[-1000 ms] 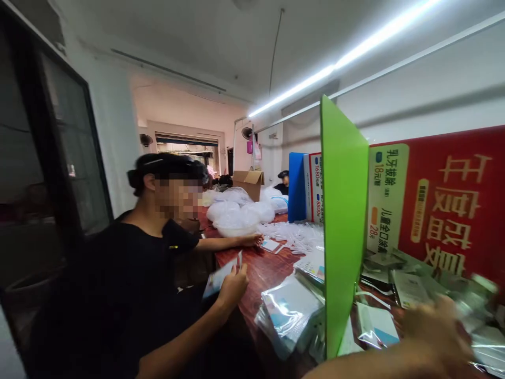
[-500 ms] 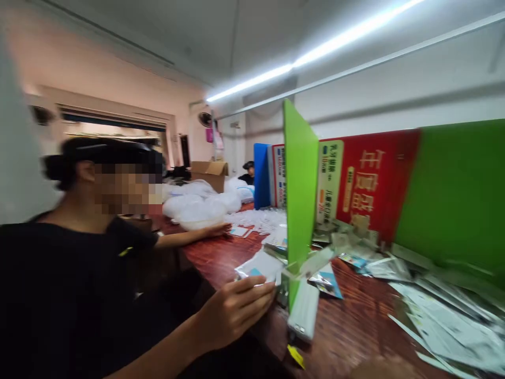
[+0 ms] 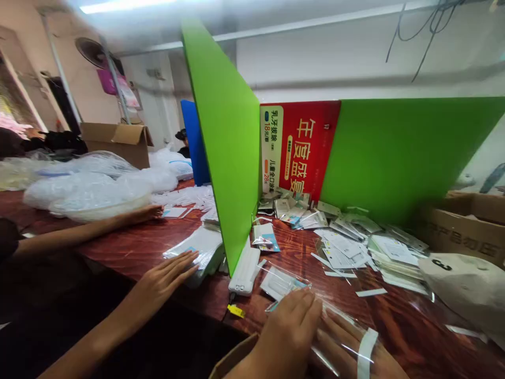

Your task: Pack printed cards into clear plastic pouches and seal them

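Note:
At the front of the table, my left hand [image 3: 290,329] has its fingers bent and pressed together on a clear plastic bag [image 3: 335,305]. My right hand [image 3: 347,347] shows through the film of that bag, at its end with a white strip [image 3: 366,352]. A white and blue card [image 3: 280,284] lies just beyond my left fingertips; I cannot tell whether it is inside the bag. Another packed card [image 3: 265,237] rests farther back. A pile of white cards and leaflets [image 3: 343,250] lies beyond my hands to the right.
A green partition [image 3: 224,137] stands to the left, with a white power strip [image 3: 245,269] at its foot. A co-worker's arms [image 3: 138,295] reach over a card stack [image 3: 209,239] beyond it. A cap [image 3: 465,279] and cardboard box [image 3: 465,226] are at right.
My view has swung right and down, away from the co-worker. Both my hands and the clear bag now show at the bottom; before, only a blurred bit of skin was there.

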Demonstrator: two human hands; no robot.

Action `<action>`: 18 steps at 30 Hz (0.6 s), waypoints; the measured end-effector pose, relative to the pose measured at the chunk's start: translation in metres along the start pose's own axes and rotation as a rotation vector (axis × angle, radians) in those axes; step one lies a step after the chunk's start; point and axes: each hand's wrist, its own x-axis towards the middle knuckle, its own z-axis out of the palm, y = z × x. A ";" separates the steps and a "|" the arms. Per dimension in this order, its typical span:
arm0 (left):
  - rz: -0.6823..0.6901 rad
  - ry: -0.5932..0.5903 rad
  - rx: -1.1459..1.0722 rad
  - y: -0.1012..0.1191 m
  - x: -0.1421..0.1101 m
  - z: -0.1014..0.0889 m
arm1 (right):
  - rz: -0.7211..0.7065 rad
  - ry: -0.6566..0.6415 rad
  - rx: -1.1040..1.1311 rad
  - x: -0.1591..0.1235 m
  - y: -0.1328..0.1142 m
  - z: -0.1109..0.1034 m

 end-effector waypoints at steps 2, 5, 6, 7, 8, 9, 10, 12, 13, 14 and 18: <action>-0.003 0.000 -0.006 0.000 0.003 -0.013 | 0.029 -0.003 -0.030 0.003 -0.007 -0.002; 0.024 0.037 0.055 0.005 0.013 -0.024 | 0.046 -0.033 -0.091 0.009 -0.013 -0.011; 0.038 0.055 0.085 0.007 0.016 -0.026 | 0.032 -0.031 -0.100 0.012 -0.013 -0.015; 0.052 0.070 0.110 0.010 0.020 -0.028 | 0.013 -0.018 -0.098 0.014 -0.012 -0.018; 0.062 0.081 0.127 0.012 0.022 -0.030 | -0.002 0.006 -0.089 0.016 -0.012 -0.020; 0.068 0.089 0.136 0.014 0.024 -0.032 | -0.008 0.034 -0.075 0.017 -0.011 -0.020; 0.072 0.093 0.142 0.016 0.026 -0.033 | 0.002 0.056 -0.060 0.016 -0.011 -0.019; 0.074 0.094 0.142 0.019 0.027 -0.035 | 0.078 0.119 -0.032 0.010 -0.012 -0.012; 0.072 0.094 0.126 0.020 0.026 -0.036 | 0.125 0.159 -0.024 0.005 -0.014 -0.008; 0.072 0.091 0.097 0.021 0.025 -0.035 | 0.169 0.199 -0.018 -0.001 -0.016 -0.004; 0.005 0.072 -0.320 0.025 0.011 -0.027 | 0.244 0.289 -0.022 -0.010 -0.024 -0.011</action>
